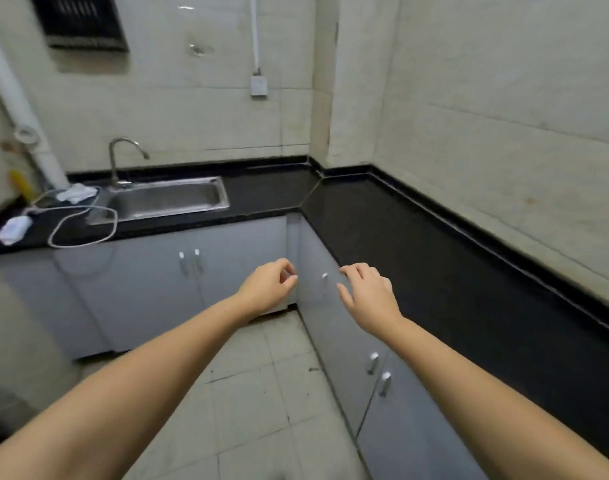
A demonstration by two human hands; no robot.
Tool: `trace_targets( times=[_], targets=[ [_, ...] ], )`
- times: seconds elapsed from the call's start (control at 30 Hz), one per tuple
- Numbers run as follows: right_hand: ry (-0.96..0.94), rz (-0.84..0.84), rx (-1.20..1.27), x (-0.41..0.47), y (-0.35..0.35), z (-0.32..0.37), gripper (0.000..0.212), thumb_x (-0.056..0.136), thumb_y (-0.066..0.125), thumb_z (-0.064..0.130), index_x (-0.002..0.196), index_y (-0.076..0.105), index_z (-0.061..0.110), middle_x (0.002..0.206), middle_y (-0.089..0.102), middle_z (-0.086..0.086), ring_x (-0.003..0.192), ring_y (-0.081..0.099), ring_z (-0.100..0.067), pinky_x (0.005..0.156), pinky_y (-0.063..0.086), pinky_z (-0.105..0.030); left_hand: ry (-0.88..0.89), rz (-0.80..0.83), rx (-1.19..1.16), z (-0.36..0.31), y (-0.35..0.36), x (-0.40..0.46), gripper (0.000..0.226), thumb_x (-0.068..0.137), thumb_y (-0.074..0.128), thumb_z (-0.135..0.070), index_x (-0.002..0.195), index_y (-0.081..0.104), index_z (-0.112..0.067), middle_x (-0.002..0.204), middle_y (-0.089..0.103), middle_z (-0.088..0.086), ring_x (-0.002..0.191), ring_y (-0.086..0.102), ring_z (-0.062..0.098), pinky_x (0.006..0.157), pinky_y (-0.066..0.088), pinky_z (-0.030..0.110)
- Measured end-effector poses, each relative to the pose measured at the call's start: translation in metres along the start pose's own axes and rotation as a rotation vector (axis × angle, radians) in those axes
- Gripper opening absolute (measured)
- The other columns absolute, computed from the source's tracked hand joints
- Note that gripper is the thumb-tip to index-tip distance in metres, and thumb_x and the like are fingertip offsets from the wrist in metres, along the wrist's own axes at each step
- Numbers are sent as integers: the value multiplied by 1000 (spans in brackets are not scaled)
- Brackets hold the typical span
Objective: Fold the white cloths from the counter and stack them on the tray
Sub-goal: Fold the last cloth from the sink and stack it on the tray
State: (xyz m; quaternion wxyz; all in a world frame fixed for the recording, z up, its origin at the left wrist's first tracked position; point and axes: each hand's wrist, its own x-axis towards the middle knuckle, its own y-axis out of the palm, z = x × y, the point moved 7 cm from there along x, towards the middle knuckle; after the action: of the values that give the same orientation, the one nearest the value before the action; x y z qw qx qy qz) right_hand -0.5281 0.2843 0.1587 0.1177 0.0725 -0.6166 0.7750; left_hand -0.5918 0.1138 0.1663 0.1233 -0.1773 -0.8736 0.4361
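Two white cloths lie on the black counter [417,237] at the far left: one crumpled cloth [77,192] beside the tap, another [13,229] near the left edge. Both arms reach forward in front of the grey cabinets. My left hand [268,287] hangs in the air with fingers loosely curled, holding nothing. My right hand [368,294] is beside it near the counter's front edge, fingers relaxed and spread, also with nothing in it. No tray is in view.
A steel sink [168,200] with a curved tap [121,161] sits in the counter's left run. A white cable [84,223] loops over the counter edge. A yellow object [22,183] stands by a white pipe [19,109]. Tiled floor below.
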Motion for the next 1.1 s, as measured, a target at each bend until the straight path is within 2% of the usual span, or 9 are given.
trace_targets(
  times=[0.13, 0.23, 0.4, 0.57, 0.73, 0.87, 0.97, 1.1],
  targets=[
    [-94, 137, -10, 71, 69, 59, 39, 99, 39, 37, 133, 44, 19, 132, 47, -2, 124, 43, -24, 102, 33, -40, -178, -32, -14, 104, -28, 20, 21, 95, 49, -26, 108, 59, -14, 104, 65, 2, 96, 59, 20, 84, 47, 32],
    [-166, 199, 28, 135, 112, 98, 39, 99, 38, 37, 133, 44, 19, 132, 47, -3, 124, 42, -24, 101, 33, -39, -287, -82, -31, 170, -55, 49, 21, 95, 49, -26, 108, 59, -12, 101, 64, 5, 92, 58, 20, 80, 45, 30],
    [-277, 304, 57, 243, 171, 166, 40, 99, 36, 38, 134, 43, 21, 135, 46, -2, 127, 41, -22, 103, 32, -39, -493, -175, -123, 269, -101, 95, 12, 94, 50, -24, 99, 56, -15, 90, 58, 3, 82, 53, 17, 67, 38, 25],
    [-432, 394, 102, 326, 219, 250, 39, 100, 35, 37, 134, 43, 19, 135, 46, -3, 127, 41, -24, 103, 33, -40, -635, -305, -126, 357, -158, 120, 2, 93, 51, -20, 93, 52, -18, 70, 48, -7, 79, 50, 17, 68, 33, 23],
    [-565, 440, 116, 394, 270, 340, 39, 100, 35, 37, 134, 43, 20, 135, 45, -3, 129, 39, -24, 103, 31, -40, -745, -383, -128, 450, -205, 139, 10, 93, 52, -19, 99, 58, -14, 69, 47, -8, 78, 49, 17, 67, 32, 23],
    [-626, 452, 106, 455, 318, 404, 41, 100, 36, 38, 136, 42, 21, 137, 44, -2, 127, 40, -23, 103, 32, -40, -772, -418, -139, 527, -243, 168, 1, 92, 53, -18, 91, 54, -17, 70, 51, -3, 77, 51, 19, 66, 34, 24],
    [-602, 472, 119, 505, 350, 448, 40, 99, 37, 38, 135, 44, 20, 135, 46, -2, 126, 40, -23, 102, 33, -40, -787, -414, -167, 580, -281, 198, 3, 92, 52, -17, 89, 54, -17, 67, 50, -4, 74, 50, 17, 58, 35, 24],
    [-586, 488, 122, 565, 381, 504, 37, 99, 37, 38, 129, 48, 19, 130, 49, -5, 124, 44, -25, 100, 36, -40, -790, -437, -191, 638, -338, 240, 6, 90, 53, -16, 88, 59, -18, 64, 51, -7, 73, 51, 15, 68, 38, 24]
  ],
)
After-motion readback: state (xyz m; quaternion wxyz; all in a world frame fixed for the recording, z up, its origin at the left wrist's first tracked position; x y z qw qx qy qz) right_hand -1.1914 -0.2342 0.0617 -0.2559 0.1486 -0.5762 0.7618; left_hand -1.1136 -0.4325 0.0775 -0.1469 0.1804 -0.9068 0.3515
